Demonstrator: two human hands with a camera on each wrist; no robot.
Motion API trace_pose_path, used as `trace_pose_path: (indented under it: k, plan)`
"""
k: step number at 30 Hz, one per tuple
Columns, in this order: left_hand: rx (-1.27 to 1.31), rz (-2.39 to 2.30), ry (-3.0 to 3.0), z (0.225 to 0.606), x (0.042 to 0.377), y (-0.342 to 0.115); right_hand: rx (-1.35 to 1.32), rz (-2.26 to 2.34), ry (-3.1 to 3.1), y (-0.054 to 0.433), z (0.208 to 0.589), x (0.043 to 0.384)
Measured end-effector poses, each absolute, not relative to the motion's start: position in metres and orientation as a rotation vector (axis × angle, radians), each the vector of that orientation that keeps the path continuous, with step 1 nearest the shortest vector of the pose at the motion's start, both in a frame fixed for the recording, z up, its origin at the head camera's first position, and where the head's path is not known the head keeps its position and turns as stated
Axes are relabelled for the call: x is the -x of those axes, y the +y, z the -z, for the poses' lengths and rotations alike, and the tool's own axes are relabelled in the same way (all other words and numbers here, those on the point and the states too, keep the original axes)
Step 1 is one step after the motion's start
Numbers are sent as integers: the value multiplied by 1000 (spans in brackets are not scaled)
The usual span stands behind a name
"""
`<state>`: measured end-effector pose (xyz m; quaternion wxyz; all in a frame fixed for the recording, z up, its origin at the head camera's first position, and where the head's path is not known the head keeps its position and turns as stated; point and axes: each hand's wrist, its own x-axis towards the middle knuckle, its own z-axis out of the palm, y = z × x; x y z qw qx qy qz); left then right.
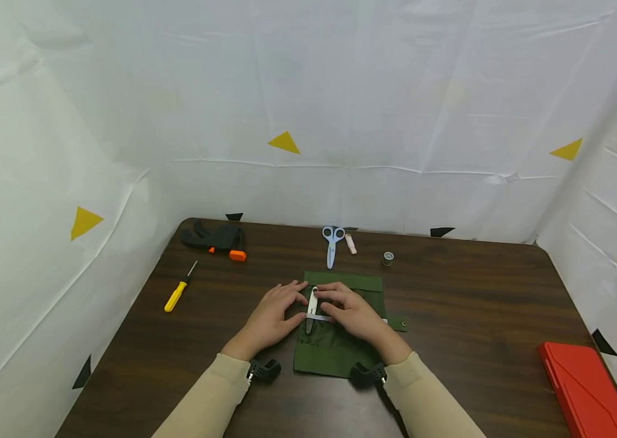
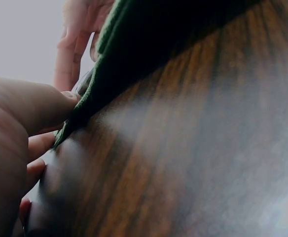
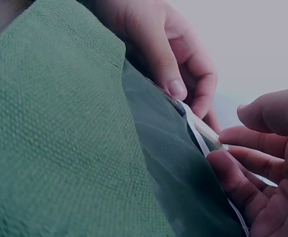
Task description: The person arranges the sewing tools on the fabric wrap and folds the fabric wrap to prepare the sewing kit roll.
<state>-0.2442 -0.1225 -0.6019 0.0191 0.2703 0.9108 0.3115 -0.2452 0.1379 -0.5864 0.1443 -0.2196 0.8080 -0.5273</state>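
A slim tool with a white handle and a dark tapered end (image 1: 313, 299) lies on a green cloth pouch (image 1: 336, 359), its lower part under a white elastic strap (image 1: 319, 317). My left hand (image 1: 272, 316) lies along the pouch's left edge, its thumb touching near the strap and tool. With its fingertips my right hand (image 1: 353, 313) touches the white handle's upper end; its thumb is beside the strap. In the right wrist view, right fingers (image 3: 237, 173) are at the strap and white handle, opposite the left thumb (image 3: 176, 86). The tool's dark tip is mostly hidden there.
Light-blue scissors (image 1: 331, 246), a small pale pink item (image 1: 350, 244) and a small round grey container (image 1: 387, 259) lie beyond the pouch. At left are a yellow-handled screwdriver (image 1: 177, 296) and a black item with orange parts (image 1: 221, 237). A red case (image 1: 588, 386) sits at right.
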Motion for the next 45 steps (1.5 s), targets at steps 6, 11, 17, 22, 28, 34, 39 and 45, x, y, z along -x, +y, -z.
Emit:
trace_pose_path:
  k: [6, 11, 17, 22, 28, 34, 39, 45]
  plan:
    - [-864, -995, 2817, 600, 244, -123, 665, 1519, 2322, 138, 587, 247]
    - [-854, -994, 2809, 596, 242, -122, 664, 1511, 2312, 139, 584, 245]
    - [-840, -928, 2837, 600, 242, -122, 662, 1520, 2305, 140, 586, 244]
    - [-831, -871, 2844, 602, 243, -122, 636, 1570, 2287, 142, 586, 244]
    - [-829, -802, 2850, 602, 245, -121, 597, 1684, 2179, 148, 585, 246]
    - [-820, -776, 2819, 601, 247, -123, 554, 1958, 1827, 163, 589, 250]
    - [-810, -789, 2783, 598, 248, -122, 631, 2183, 1536, 181, 592, 255]
    - [-802, -786, 2736, 592, 250, -121, 741, 2413, 1245, 209, 590, 264]
